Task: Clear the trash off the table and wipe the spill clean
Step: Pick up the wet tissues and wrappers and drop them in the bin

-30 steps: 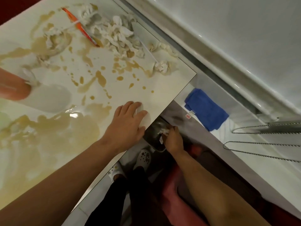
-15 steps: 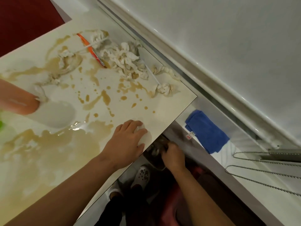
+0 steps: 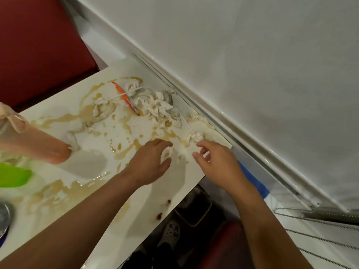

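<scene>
A white table (image 3: pixel 194 177) is covered with a brown spill (image 3: pixel 124 152) in pools and splashes. Soaked crumpled tissues (image 3: pixel 155 105) lie heaped at the far edge, with an orange wrapper (image 3: pixel 126 99) and white sticks among them. A small tissue ball (image 3: pixel 198 136) sits near the right corner. My left hand (image 3: pixel 149 164) hovers over the table with fingers loosely spread, holding nothing. Just short of the tissue ball, my right hand (image 3: pixel 215 162) is open with thumb and fingers apart. A dark bin (image 3: pixel 194 210) stands on the floor below the table edge.
A pink bottle (image 3: pixel 33 144) lies tilted at the left, beside a green object (image 3: pixel 13 176) and a metal item (image 3: pixel 3 218). A blue cloth (image 3: pixel 254 181) lies right of the table, partly behind my right arm. Wire hangers (image 3: pixel 320 216) lie at right. A red seat (image 3: pixel 38 45) is beyond the table.
My right hand rose from the bin under the table edge and now reaches over the table corner. My left hand moved forward off the table edge. The view tilted upward.
</scene>
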